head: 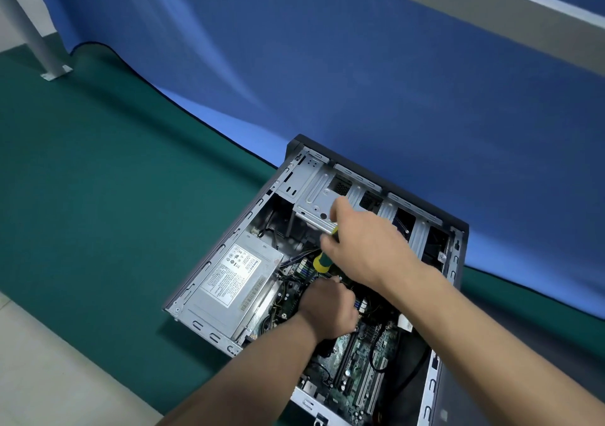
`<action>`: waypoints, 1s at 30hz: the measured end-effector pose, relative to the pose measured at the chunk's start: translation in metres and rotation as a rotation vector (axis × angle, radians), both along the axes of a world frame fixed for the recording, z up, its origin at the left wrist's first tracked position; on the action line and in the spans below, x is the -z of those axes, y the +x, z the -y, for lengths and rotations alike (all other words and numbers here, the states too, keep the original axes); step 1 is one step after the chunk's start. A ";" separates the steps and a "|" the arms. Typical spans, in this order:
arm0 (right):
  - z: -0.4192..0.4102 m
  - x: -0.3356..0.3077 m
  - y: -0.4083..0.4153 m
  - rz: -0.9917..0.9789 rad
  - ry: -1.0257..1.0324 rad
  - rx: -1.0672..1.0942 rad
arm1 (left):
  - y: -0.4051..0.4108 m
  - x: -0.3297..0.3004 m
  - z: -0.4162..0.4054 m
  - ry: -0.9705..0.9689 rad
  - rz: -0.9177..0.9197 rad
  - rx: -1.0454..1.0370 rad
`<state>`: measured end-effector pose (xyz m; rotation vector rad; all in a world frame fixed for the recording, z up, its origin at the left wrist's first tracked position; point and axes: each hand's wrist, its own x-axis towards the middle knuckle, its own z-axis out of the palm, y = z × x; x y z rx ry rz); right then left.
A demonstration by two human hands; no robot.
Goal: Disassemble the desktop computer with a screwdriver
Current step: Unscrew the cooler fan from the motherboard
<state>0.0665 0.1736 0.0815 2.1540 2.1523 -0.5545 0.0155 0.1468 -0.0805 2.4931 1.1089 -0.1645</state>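
In the head view, our desktop computer lies on its side with the panel off, lower centre-right of the frame, on a green surface partly draped with blue cloth. The grey power supply sits at the left of the open case, the drive cage toward the top, and the motherboard runs down to the bottom edge.

Our right hand is wrapped around the screwdriver, whose yellow and green handle shows just below the fingers; the shaft points down into the case, and its tip is hidden. Our left hand is curled down among the cables and board in the middle of the case; whether it grips something there we cannot tell, since the fingers are out of sight.

The risks, as we judge them: with the tip unseen, the bit may sit badly in a screw head and cam out, skidding onto the motherboard. A freed screw could drop among the components. The left hand lies close to where the tip comes down, so a slip could jab it, and tugging cables blindly might strain a connector.
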 end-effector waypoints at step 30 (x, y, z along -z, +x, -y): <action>-0.009 0.003 0.004 0.232 0.088 0.053 | 0.003 0.017 -0.003 0.078 0.096 -0.029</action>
